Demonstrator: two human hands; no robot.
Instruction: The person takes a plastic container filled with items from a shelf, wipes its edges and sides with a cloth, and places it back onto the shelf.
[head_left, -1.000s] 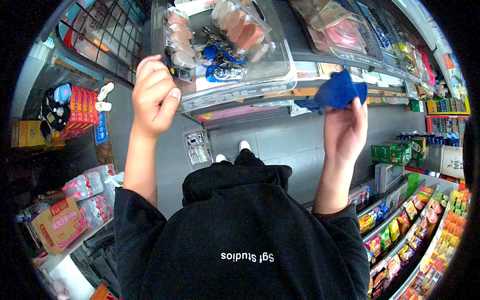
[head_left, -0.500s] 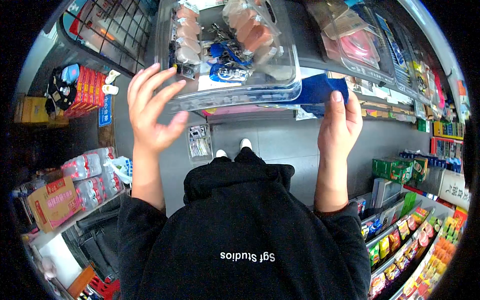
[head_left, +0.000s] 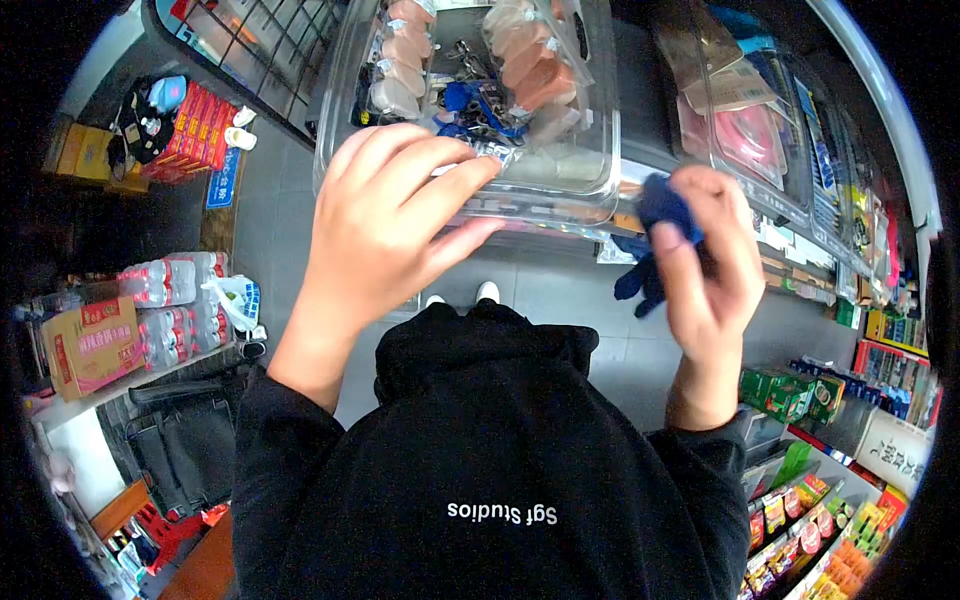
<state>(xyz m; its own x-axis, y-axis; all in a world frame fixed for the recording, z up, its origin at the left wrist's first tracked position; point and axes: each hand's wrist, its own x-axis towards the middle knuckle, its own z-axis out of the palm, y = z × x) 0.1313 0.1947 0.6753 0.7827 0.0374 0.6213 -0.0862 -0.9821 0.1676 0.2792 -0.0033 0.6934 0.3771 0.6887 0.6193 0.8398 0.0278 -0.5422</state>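
One cloth (head_left: 666, 205), dark blue, right of centre in the upper half of the frame, just beside the right end of the bin; crumpled, partly blurred, loose ends hanging below. Held in the right hand (head_left: 715, 275), fingers bent in and closed about it, thumb against its near side.

One bin (head_left: 575, 208), clear plastic, upper centre. Contents: two rows of pinkish-brown items, the left row (head_left: 403, 65) and the right row (head_left: 535, 75), with blue items (head_left: 475, 112) and metal pieces between them.

One left hand (head_left: 385, 210), upper left of centre, laid over the bin's front edge; fingers partly curled above the rim, thumb apart from them and lower. Whether it grips the edge cannot be told.

One second bin (head_left: 787, 212), clear, upper right, a pink item (head_left: 748, 140) within.

Lower centre: one black hoodie (head_left: 490, 430), lettered white. Upper left: wire grid (head_left: 262, 58); stacked red boxes (head_left: 200, 128). Left: bottles (head_left: 165, 282) in packs, beside a carton (head_left: 95, 345). Lower left: one black bag (head_left: 180, 455). Right: green boxes (head_left: 780, 393). Lower right: bright packets (head_left: 785, 510) in rows.
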